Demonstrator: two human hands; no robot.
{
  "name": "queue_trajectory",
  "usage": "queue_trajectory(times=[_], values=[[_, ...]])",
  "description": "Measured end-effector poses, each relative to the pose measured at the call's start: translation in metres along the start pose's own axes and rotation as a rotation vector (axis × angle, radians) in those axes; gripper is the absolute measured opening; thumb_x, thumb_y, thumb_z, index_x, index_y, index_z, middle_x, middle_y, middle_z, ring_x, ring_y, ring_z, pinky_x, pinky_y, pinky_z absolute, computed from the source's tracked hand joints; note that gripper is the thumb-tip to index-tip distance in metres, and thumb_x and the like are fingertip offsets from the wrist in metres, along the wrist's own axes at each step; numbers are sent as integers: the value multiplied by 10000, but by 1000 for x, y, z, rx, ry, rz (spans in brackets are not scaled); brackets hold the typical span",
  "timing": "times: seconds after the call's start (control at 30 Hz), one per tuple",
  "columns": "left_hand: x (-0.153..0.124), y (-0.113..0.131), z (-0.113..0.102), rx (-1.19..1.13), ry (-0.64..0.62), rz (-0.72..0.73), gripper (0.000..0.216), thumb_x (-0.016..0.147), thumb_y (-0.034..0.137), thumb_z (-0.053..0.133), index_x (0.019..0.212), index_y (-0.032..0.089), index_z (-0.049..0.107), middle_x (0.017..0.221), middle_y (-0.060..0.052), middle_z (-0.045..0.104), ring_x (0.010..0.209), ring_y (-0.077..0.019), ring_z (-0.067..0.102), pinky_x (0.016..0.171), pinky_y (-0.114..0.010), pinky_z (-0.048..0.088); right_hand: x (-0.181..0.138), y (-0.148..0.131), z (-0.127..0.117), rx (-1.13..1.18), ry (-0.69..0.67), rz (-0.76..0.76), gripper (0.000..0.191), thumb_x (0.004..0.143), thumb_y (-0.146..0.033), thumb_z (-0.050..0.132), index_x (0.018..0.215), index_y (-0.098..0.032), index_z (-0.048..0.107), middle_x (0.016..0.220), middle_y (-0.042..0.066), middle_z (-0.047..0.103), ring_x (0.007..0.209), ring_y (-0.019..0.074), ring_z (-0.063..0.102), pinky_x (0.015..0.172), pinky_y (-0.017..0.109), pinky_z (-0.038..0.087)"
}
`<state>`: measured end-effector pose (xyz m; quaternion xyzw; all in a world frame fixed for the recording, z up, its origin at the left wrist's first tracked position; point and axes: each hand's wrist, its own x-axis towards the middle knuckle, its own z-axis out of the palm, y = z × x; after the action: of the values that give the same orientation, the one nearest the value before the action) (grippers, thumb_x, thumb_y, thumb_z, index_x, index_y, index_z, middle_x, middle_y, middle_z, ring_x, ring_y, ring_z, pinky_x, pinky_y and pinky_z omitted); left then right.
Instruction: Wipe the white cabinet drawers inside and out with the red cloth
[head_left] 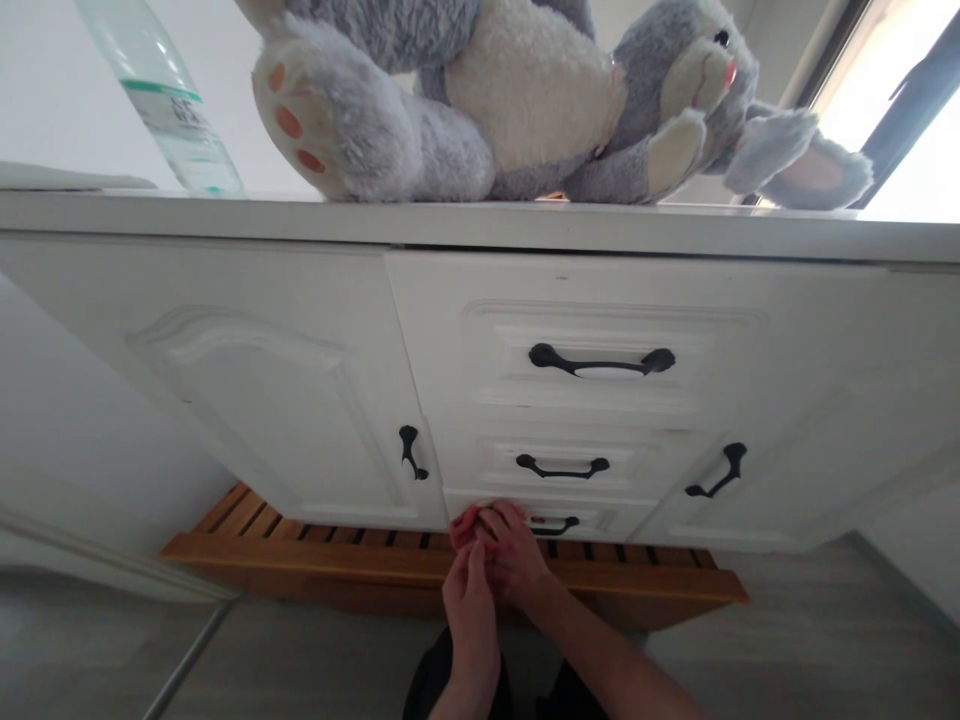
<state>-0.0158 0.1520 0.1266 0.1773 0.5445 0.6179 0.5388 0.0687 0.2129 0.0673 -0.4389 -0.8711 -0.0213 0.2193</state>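
Both hands — left hand [471, 600] and right hand [514, 555] — meet pressed together before the bottom drawer [577, 520], fingers curled; whether they grasp anything, I cannot tell.

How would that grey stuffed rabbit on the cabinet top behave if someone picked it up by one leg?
The stuffed rabbit looks plush and softly filled, so it would probably sag and flop rather than stay stiff. It is likely light for its bulk. Its fluffy fur should grip easily, and lying sprawled on the cabinet top, it seems unlikely to roll.
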Motion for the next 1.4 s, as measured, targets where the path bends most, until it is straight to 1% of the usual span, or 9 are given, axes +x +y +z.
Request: queue_trajectory(times=[0.17,0.4,0.5,0.63,0.73,0.9,1.07,1.23,1.4], values=[[2,-8,-9,21,38,-26,368,683,534,718,722,170,680,594,-9,685,463,-119,565,432,-230,404,-27,36,-32,-147,-19,-23,254,901,-207,644,1152,-184,679,1207,74,675,1137,274,529,1000,433,436],[-2,-24,-22,53,11,-87,389,639,543,739,709,164,686,684,-43,718,456,-111,572,428,-234,383,-69,68,-66,-253,-113,161,307,811,-151,679,1117,-152,706,1171,116,684,1070,293,549,1025,439,411],[-5,-25,-26,68,3,-93,402,637,554,735,705,160,688,689,-59,729,461,-115,576,433,-238,382,-68,63,-72,-252,-147,232,326,770,-136,681,1095,-137,700,1143,129,684,1056,306,555,1026,460,416],[-9,-29,-26,74,1,-130,383,641,527,734,708,154,683,668,-52,725,455,-113,579,439,-233,375,-53,44,-61,-246,-141,159,439,796,-86,627,1231,-142,635,1241,137,653,1120,292,559,1020,446,443],[-13,-32,-25,69,-19,-147,364,657,508,729,727,154,679,669,-51,728,459,-112,582,443,-233,377,-48,41,-60,-260,-194,159,390,831,-82,602,1216,-128,639,1207,156,663,1113,292,580,997,453,468],[-20,-29,-34,74,-27,-131,398,652,535,741,735,149,685,696,-65,744,479,-110,589,459,-229,377,-51,49,-85,-241,-351,334,512,663,-92,761,1167,-100,667,1190,179,646,1069,343,596,912,453,522],[-26,-25,-38,99,-21,-133,440,624,571,748,725,148,683,694,-64,741,470,-112,585,458,-235,378,-30,31,-87,-225,-358,431,338,899,-70,439,1106,-154,694,1153,133,667,1007,282,641,789,389,543],[-25,-23,-36,102,-33,-129,419,642,552,741,728,147,672,684,-56,735,466,-107,578,456,-231,369,-26,35,-85,-20,-355,575,325,948,-139,395,1073,-176,693,1102,118,695,952,253,660,765,343,516],[-20,-24,-40,95,-63,-125,355,710,491,716,755,142,670,710,-60,745,479,-104,594,468,-223,378,-37,46,-86,-28,-324,679,324,961,-173,388,1106,-191,678,1057,126,706,924,255,668,761,352,511]])
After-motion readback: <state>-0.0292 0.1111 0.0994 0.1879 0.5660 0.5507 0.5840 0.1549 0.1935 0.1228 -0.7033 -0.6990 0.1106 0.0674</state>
